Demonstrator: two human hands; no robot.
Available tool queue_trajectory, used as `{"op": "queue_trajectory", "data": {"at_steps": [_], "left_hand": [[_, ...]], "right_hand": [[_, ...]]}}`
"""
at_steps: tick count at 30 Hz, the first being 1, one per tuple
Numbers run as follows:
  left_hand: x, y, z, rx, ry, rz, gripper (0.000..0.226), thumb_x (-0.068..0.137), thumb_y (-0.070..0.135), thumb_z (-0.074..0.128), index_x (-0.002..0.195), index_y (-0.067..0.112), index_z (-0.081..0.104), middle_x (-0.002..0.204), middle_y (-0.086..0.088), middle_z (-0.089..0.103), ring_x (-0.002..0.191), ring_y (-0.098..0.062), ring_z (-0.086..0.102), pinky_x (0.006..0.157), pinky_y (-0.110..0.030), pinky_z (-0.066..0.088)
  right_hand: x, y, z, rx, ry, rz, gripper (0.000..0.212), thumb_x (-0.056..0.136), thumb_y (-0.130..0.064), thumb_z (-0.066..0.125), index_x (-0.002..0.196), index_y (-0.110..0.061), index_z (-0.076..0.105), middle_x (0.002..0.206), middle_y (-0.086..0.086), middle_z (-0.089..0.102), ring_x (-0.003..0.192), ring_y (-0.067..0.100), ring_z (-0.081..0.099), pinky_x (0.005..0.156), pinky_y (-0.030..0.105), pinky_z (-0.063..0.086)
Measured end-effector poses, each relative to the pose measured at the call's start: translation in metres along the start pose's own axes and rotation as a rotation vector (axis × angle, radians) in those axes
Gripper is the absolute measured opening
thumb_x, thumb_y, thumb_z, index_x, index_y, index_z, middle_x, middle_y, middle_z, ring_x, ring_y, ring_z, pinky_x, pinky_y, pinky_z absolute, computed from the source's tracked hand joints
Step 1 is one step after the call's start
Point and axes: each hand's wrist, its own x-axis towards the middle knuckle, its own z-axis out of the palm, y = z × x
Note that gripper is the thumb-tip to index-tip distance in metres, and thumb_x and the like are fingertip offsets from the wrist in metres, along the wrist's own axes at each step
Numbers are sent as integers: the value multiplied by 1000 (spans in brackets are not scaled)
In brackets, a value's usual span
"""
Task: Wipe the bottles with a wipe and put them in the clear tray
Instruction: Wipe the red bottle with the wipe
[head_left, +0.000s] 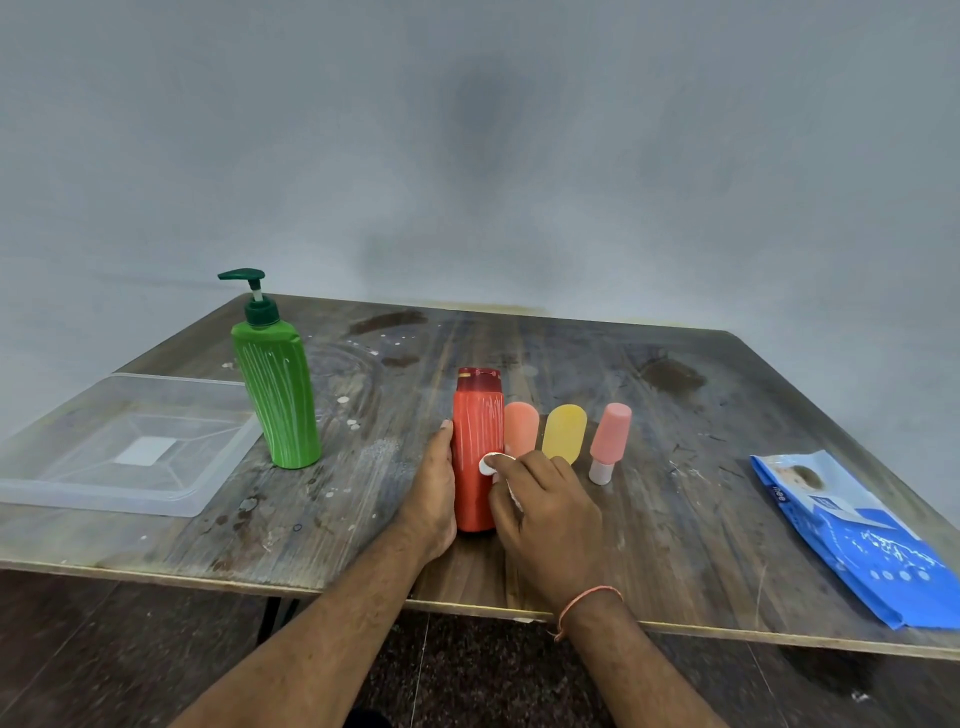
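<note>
I have the red bottle (477, 457) standing upright near the front edge of the wooden table (675, 467), and both my hands are on it. My left hand (431, 499) holds its left side, thumb lying up along the body; the other fingers are behind the bottle and I cannot see them. My right hand (545, 504) is curled around a white wipe (489, 463), bunched small, and presses it against the bottle's lower right side. A thin orange thread bracelet (587, 605) sits on that wrist. The bottle carries pale vertical streaks down its front and a darker red flip cap; I can read no label on it.

Just behind my right hand stand three small bottles in a row: an orange one (521, 427) just beside the red bottle, a yellow one (564, 430), and a pink one (609, 439) resting on its white cap. None shows any writing.

To the left, the green pump bottle (278, 395) stands upright with white streaks on its body and a dark green pump head. The clear tray (62, 493) lies just beside it at the table's left edge, a pale rectangle showing at its bottom.

Well apart on the right lies the blue wipes packet (857, 535), flat, with a picture of a face and white print. The lettering is too small and turned for me to read.
</note>
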Motion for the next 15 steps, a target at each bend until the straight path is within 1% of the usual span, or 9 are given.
{"op": "queue_trajectory", "data": {"at_steps": [2, 4, 7, 9, 12, 15], "left_hand": [[1, -1, -2, 6, 5, 2, 63, 110, 55, 26, 131, 12, 66, 117, -17, 77, 105, -26, 76, 81, -36, 61], [0, -1, -2, 13, 9, -4, 65, 109, 56, 26, 133, 11, 66, 118, -18, 76, 105, -27, 76, 81, -37, 60], [1, -1, -1, 29, 3, 10, 63, 110, 55, 25, 128, 13, 68, 113, -16, 78, 99, -24, 77, 77, -34, 61], [0, -1, 0, 33, 2, 16, 60, 110, 54, 24, 125, 15, 68, 112, -14, 78, 100, -22, 77, 78, -33, 61], [-1, -1, -1, 39, 13, 14, 64, 109, 57, 25, 130, 13, 66, 117, -16, 77, 106, -26, 76, 82, -36, 60], [0, -1, -2, 56, 35, 10, 69, 108, 60, 26, 134, 10, 65, 119, -19, 75, 106, -29, 75, 81, -36, 61]], "right_hand": [[-1, 0, -1, -2, -25, -45, 30, 105, -30, 58, 132, -25, 71, 110, -9, 66, 95, 13, 56, 77, 24, 48], [-1, 0, -1, 3, -40, -80, 29, 104, -29, 61, 132, -25, 72, 113, -8, 67, 98, 13, 57, 79, 25, 49], [-1, 0, 0, 6, -8, -54, 25, 102, -26, 64, 124, -22, 74, 111, -6, 69, 94, 15, 58, 78, 29, 52], [-1, 0, 0, -8, 4, -36, 26, 103, -26, 62, 125, -21, 74, 109, -6, 69, 91, 16, 57, 75, 29, 53], [-1, -1, 0, -13, -22, -79, 30, 106, -29, 58, 132, -23, 72, 112, -6, 67, 96, 15, 58, 78, 28, 51], [-2, -2, 0, 3, -26, -120, 26, 104, -27, 62, 127, -23, 73, 110, -6, 67, 94, 18, 59, 77, 30, 52]]}}
